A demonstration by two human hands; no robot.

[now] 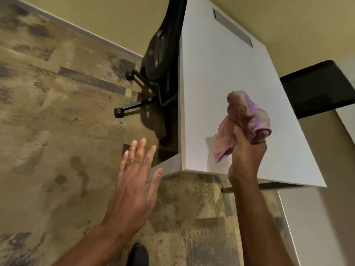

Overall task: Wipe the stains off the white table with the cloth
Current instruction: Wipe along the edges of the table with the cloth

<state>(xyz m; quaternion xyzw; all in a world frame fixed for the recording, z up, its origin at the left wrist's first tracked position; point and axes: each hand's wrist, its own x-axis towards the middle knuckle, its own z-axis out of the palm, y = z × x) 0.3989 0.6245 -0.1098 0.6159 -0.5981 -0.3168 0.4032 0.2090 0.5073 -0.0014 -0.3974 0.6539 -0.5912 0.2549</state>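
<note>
The white table [221, 77] runs from the near corner at the middle of the view up to the far wall. My right hand [245, 154] grips a crumpled pink and purple cloth [247, 116] and holds it above the table's near end. A loose flap of the cloth hangs down to the left of my fingers. My left hand [136, 175] is spread with straight fingers over the floor, just left of the table's near corner, and holds nothing. I can make out no stains on the tabletop.
A black office chair [159, 60] with castors stands tucked at the table's left edge. A grey slot [232, 27] lies in the tabletop near the far wall. A black surface [322, 87] sits to the right. Patterned brown flooring [57, 112] fills the left.
</note>
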